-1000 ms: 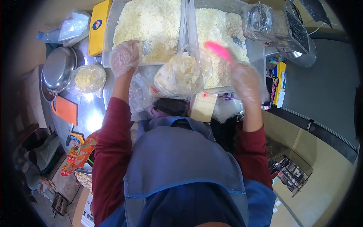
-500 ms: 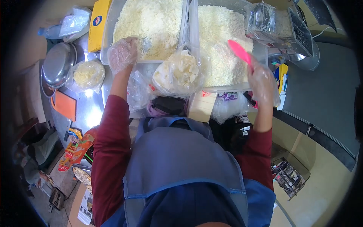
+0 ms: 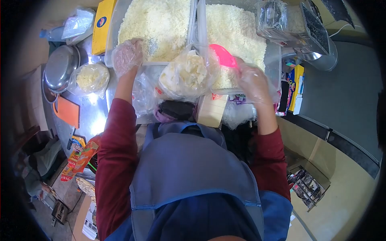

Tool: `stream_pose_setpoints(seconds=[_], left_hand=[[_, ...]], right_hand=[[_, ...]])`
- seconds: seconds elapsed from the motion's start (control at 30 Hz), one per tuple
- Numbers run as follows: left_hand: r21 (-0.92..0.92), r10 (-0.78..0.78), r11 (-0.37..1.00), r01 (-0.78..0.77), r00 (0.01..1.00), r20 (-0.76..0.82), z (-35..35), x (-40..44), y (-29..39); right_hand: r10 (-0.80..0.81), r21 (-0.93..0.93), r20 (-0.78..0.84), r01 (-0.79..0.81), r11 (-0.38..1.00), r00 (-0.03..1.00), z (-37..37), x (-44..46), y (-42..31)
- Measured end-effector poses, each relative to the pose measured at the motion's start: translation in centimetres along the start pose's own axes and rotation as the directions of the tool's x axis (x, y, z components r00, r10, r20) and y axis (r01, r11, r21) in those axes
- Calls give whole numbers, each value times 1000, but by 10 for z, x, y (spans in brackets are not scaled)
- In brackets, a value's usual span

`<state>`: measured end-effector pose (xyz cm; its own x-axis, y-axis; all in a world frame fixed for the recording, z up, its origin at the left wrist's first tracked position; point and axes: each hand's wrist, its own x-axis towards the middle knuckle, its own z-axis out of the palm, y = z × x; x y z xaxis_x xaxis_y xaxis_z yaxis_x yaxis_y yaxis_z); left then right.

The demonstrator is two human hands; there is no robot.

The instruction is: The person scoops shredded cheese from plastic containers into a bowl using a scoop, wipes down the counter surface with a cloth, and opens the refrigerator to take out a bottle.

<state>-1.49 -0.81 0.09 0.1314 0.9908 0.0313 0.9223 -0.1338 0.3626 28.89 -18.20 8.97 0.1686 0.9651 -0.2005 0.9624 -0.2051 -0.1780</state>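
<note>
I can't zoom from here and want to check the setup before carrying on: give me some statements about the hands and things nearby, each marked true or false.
1. The right hand holds a pink utensil. True.
2. The left tub and right tub both hold pale crumbs. True.
3. The pink utensil is over the left tub. False: it is over the right tub.
4. The left hand is uncovered. False: it wears a clear plastic glove.
5. The orange board lies left of the left hand. True.
</note>
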Motion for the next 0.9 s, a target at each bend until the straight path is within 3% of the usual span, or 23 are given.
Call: stream_pose_setpoints(seconds=[0.03,0.1,0.13,0.2,0.23,0.27,0.3,0.33,0.37,0.4,0.43,0.5,0.53,0.6,0.63,0.7,0.73,0.8,0.83,0.9], left_hand=[[11,-7,1000,7,1000,12,-1,0,0],[20,-15,1000,15,1000,23,-2,-2,-1],[36,-2,999,2,1000,17,-2,-3,-1],[53,11,999,-11,1000,5,-3,0,-1],[28,15,999,-15,1000,-5,-3,-1,-1],[2,22,1000,-22,1000,-11,-2,-2,-1],[-4,21,1000,-21,1000,-8,-1,-2,-1],[-16,36,999,-36,999,-22,-1,-2,-1],[-27,50,998,-51,998,-39,-2,-1,-1],[-31,47,998,-48,998,-40,-2,-1,-1],[-20,45,999,-46,998,-37,-2,-1,0],[-5,39,999,-39,999,-36,-3,-1,0],[-15,36,999,-36,999,-30,-4,-1,1],[-22,33,999,-33,999,-21,-4,-1,0],[-29,34,999,-35,999,-24,-3,-1,-1],[-38,43,998,-43,999,-24,-1,-1,-1],[-17,28,999,-29,999,-19,-1,-1,-1],[7,15,1000,-15,1000,-17,-2,-1,0],[0,-2,1000,2,1000,-3,-3,0,1],[-8,-24,1000,24,1000,14,-3,-2,0]], right_hand=[[-3,2,0,3,1000,1000,9,5,7],[162,-59,-96,-168,984,982,19,26,36],[250,-68,-37,-252,965,968,4,31,45],[179,-245,-105,-200,949,978,6,26,103],[177,-248,-102,-197,949,979,-1,21,118],[160,-382,139,-96,919,977,-8,12,126],[170,-483,370,33,875,913,-12,2,132],[173,-488,372,33,872,912,-12,-9,127],[-54,-200,316,122,972,947,-9,-21,119],[-257,95,191,243,965,947,-6,-26,111],[-258,93,192,245,965,947,-3,-14,105],[80,-27,523,-77,997,849,5,24,93],[73,-25,523,-71,997,849,4,34,83],[350,156,546,-503,850,761,-1,46,68],[351,156,548,-505,849,759,5,48,69],[341,268,363,-448,853,867,16,49,74],[342,270,363,-448,852,867,16,47,77],[362,5,192,-369,929,912,13,40,82],[358,7,188,-365,931,915,5,33,78],[249,-40,-10,-250,967,968,-16,14,65]])
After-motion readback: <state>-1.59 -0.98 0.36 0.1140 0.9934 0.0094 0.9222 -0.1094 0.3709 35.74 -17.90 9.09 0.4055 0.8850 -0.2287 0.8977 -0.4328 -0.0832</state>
